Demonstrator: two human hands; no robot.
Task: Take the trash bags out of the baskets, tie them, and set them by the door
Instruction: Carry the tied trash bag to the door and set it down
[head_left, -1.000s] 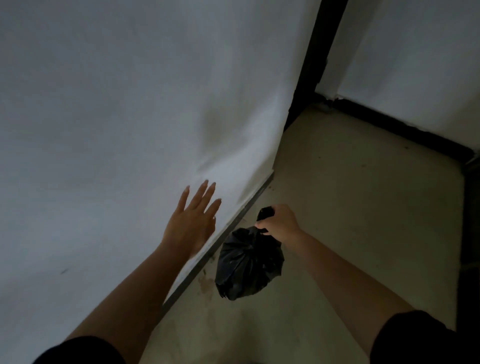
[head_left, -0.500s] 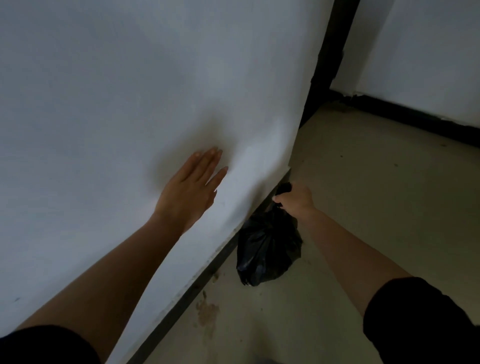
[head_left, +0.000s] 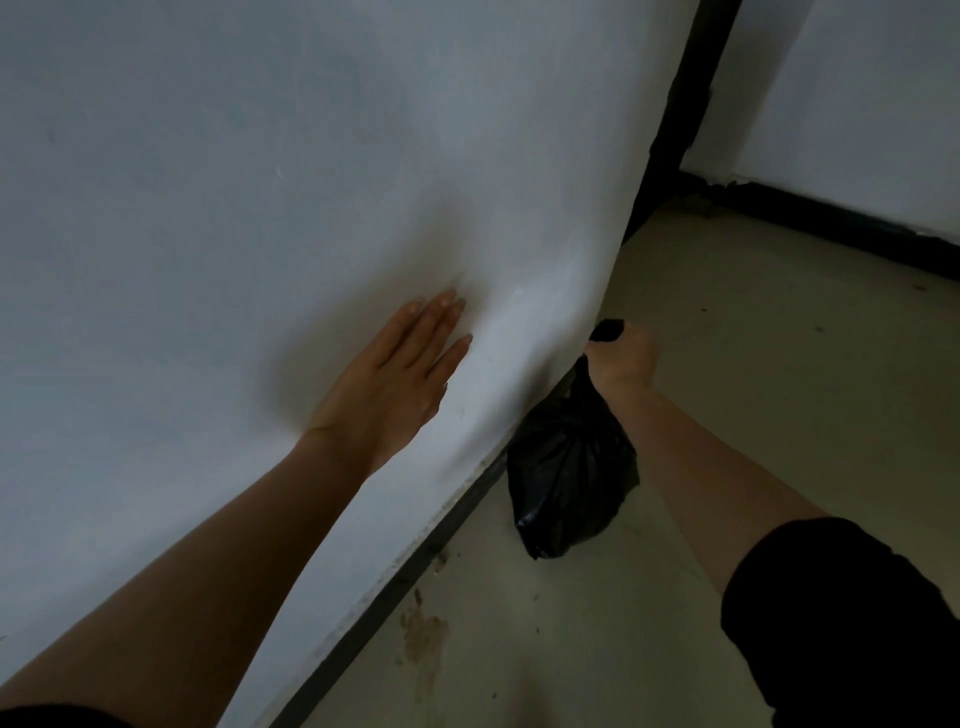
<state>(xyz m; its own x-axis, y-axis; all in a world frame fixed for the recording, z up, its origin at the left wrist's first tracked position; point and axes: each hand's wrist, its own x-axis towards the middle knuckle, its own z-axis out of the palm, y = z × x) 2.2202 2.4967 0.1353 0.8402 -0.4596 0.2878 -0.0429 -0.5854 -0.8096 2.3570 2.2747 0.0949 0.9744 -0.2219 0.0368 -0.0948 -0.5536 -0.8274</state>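
- Right grip (head_left: 623, 358) is closed in a fist round the gathered neck of the black trash bag (head_left: 569, 478). A tuft of the neck pokes out above the fist.
- Left grip (head_left: 389, 384) is flat with fingers straight, palm on the white wall (head_left: 260, 208), holding nothing.
- Nearest risk: a brownish stain (head_left: 423, 634) on the floor (head_left: 753, 415) just beside the baseboard (head_left: 415, 566). A bag dragged back through it would likely smear.
- Risk at the bag: the film looks thin and the load is unknown, so letting go early could split it or loosen the tie. Cannot tell whether its bottom touches the floor.
- Risk at the wall's end: the bag is tight against the corner, and a swing could snag it there.
- Farther risk: dark door frame (head_left: 685, 104) lies beyond the corner; no door leaf is visible. A bag left in that gap could block the way.
- Bag vs grip: it hangs straight below the right grip, under the wrist, just beside the baseboard and well apart from the left grip.
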